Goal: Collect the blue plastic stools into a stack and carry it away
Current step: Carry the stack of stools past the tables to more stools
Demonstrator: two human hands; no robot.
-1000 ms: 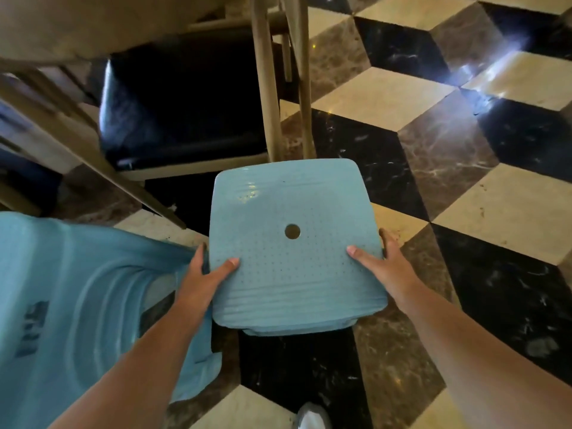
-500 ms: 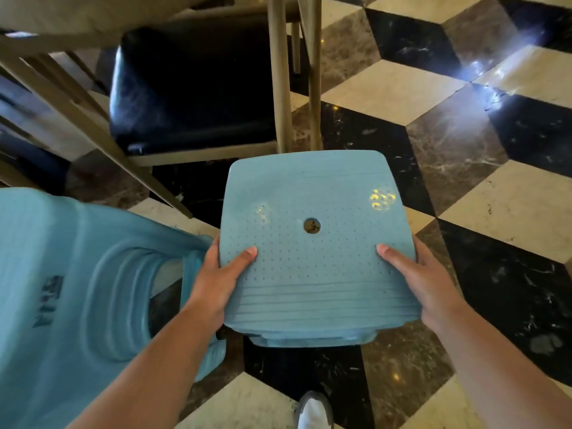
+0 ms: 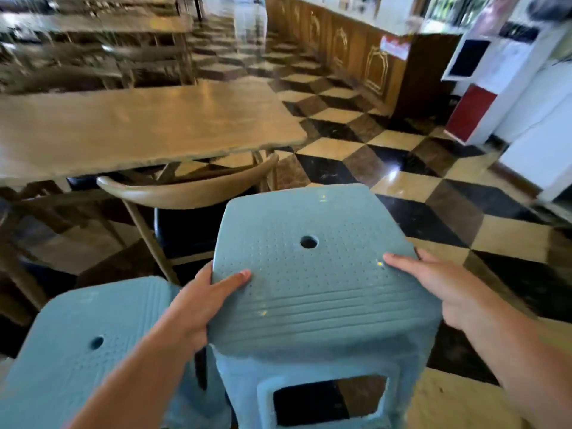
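A blue plastic stool [image 3: 309, 280] with a round hole in its dotted seat fills the lower middle of the head view. My left hand [image 3: 198, 301] grips the seat's left edge, thumb on top. My right hand [image 3: 439, 283] grips the right edge the same way. The stool is upright, its near side opening showing below. A second blue stool [image 3: 80, 348] stands at the lower left, partly behind my left forearm and close beside the held one.
A wooden chair [image 3: 188, 193] with a dark seat is tucked under a long wooden table [image 3: 133, 125] just ahead. A checkered tile floor [image 3: 402, 181] stretches right toward a wooden counter [image 3: 356, 51] and a white and red cabinet [image 3: 483, 88].
The view has swung up from the floor to the room. The stool in my hands sits higher and nearer. The second stool at left now shows its seat top.
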